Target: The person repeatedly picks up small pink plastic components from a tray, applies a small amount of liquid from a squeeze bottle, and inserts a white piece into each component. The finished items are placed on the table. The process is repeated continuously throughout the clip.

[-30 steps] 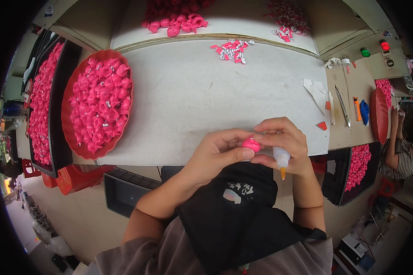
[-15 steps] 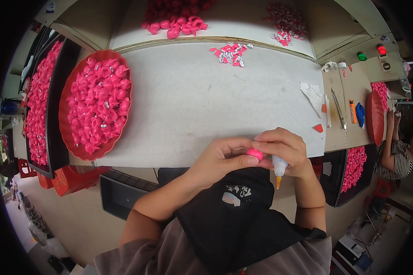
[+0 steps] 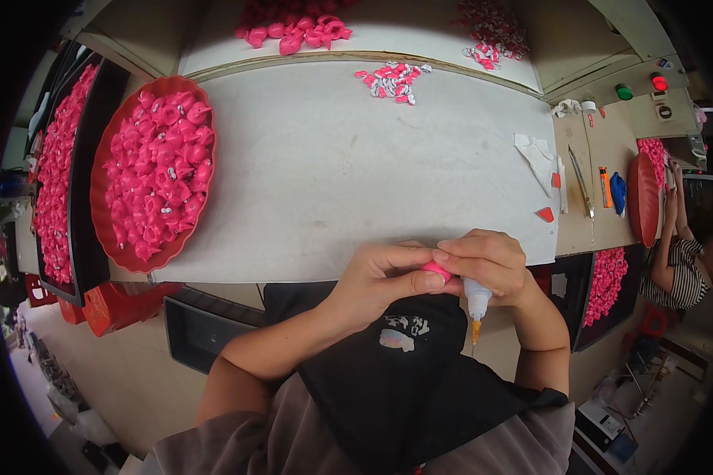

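Observation:
Between the thumb and fingers of my left hand (image 3: 380,279) is a small pink plastic part (image 3: 436,273). My right hand (image 3: 489,265) reaches its fingertips to the same part. Tucked in that hand is a white glue bottle (image 3: 476,299) with an amber needle tip, which points down over my lap. Both hands are at the table's front edge. Farther back on the table lies a small heap of pink and white pieces (image 3: 393,81). To the left, a red scalloped basin (image 3: 211,150) is full of pink hollow parts (image 3: 162,174).
A black tray (image 3: 95,206) of pink parts stands at the far left. On the shelf behind are more pink parts (image 3: 293,32). Tissue (image 3: 535,162), tweezers (image 3: 581,182) and an orange tube (image 3: 605,187) lie right. Beyond sits a person in a striped shirt (image 3: 681,273).
My right hand has tilted the glue bottle so its needle points more steeply down. The view has shifted slightly. Both hands stay at the pink part.

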Tool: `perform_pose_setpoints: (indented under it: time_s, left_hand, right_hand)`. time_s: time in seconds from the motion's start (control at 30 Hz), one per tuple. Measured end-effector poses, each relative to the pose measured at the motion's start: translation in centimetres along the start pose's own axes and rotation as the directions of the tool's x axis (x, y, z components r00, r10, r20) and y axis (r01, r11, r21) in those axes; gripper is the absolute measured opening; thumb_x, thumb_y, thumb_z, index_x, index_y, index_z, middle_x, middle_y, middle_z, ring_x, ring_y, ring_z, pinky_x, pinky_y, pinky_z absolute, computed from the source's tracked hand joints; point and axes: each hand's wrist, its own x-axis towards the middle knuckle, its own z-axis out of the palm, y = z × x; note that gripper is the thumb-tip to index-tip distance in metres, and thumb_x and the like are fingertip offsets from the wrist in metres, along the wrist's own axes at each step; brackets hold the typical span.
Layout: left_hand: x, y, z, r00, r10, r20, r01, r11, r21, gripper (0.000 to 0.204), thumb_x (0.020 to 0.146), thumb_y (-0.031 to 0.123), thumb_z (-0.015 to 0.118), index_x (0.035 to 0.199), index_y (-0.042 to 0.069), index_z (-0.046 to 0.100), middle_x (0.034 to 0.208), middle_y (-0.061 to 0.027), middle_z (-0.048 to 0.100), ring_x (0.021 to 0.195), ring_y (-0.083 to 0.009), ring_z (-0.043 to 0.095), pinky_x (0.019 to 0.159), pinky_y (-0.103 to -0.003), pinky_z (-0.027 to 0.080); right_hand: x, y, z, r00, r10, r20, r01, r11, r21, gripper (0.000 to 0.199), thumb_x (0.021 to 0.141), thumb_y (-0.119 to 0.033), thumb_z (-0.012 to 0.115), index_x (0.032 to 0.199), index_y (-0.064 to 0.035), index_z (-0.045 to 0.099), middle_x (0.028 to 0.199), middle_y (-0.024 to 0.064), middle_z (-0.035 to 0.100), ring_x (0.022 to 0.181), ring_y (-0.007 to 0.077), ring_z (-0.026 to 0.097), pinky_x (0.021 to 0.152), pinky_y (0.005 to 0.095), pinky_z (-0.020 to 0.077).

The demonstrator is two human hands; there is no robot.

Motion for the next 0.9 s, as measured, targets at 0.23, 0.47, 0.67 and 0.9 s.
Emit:
perform_pose_setpoints:
  time_s: [0.23, 0.47, 0.67, 0.9]
  left_hand:
    - [-0.2, -0.5, -0.7, 0.999, -0.040, 0.002, 0.040, 0.997, -0.072, 0.021, 0.083, 0.006, 0.057, 0.103, -0.001, 0.061, 0.100, -0.0097, 0.060, 0.095, -0.0156, 0.057, 0.084, -0.027, 0.046]
    - [-0.2, -1.5, -1.4, 0.996, -0.093, -0.008, 0.086, 0.944, -0.318, 0.023, 0.087, 0.011, 0.054, 0.103, -0.004, 0.059, 0.094, -0.0061, 0.061, 0.087, -0.0102, 0.056, 0.077, -0.023, 0.045]
    - [-0.4, -1.5, -1.8, 0.999, -0.046, -0.025, 0.040, 0.979, -0.202, 0.024, 0.086, 0.009, 0.054, 0.106, -0.004, 0.058, 0.092, -0.0063, 0.061, 0.087, -0.0097, 0.056, 0.077, -0.022, 0.044]
    - [-0.9, -0.6, -1.9, 0.998, -0.060, -0.010, 0.057, 0.980, -0.192, 0.024, 0.084, 0.007, 0.056, 0.107, -0.003, 0.058, 0.099, -0.0093, 0.061, 0.091, -0.0140, 0.058, 0.083, -0.025, 0.045]
  right_hand:
    - [0.6, -0.1, 0.0, 0.994, 0.064, 0.091, -0.065, 0.998, 0.009, 0.035, 0.059, -0.013, 0.076, 0.088, 0.0015, 0.062, 0.083, 0.0095, 0.058, 0.058, 0.0181, 0.057, 0.048, 0.0261, 0.0456]
    - [2.4, -0.4, -0.1, 0.947, 0.206, 0.246, -0.216, 0.976, 0.016, 0.034, 0.061, -0.015, 0.075, 0.089, -0.0009, 0.060, 0.080, 0.0067, 0.056, 0.065, 0.0186, 0.058, 0.053, 0.0267, 0.0477]
    - [2.0, 0.0, 0.2, 0.965, 0.153, 0.215, -0.157, 0.988, 0.000, 0.035, 0.061, -0.014, 0.074, 0.091, -0.0003, 0.060, 0.082, 0.0073, 0.056, 0.066, 0.0191, 0.059, 0.054, 0.0273, 0.0478]
    - [2.3, 0.0, -0.9, 0.952, 0.124, 0.281, -0.129, 0.992, -0.001, 0.031, 0.063, -0.009, 0.071, 0.090, 0.0020, 0.060, 0.085, 0.0113, 0.058, 0.068, 0.0233, 0.059, 0.055, 0.0289, 0.0484]
